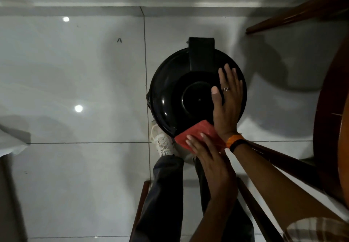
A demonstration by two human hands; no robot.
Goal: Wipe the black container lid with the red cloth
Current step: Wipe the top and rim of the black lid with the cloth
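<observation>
A round glossy black container lid with a raised round centre and a rectangular black hinge block at its far side sits on a container on the white tiled floor. My right hand lies flat on the lid's right side, fingers spread and pointing away, with a ring and an orange and black wristband. The red cloth rests on the lid's near edge. My left hand presses down on the cloth with its fingers on top; part of the cloth is hidden under both hands.
A white shoe and dark trouser legs stand right below the lid. Brown wooden furniture curves along the right side, with wooden bars at the top right and lower right. A white skirting edge runs across the top.
</observation>
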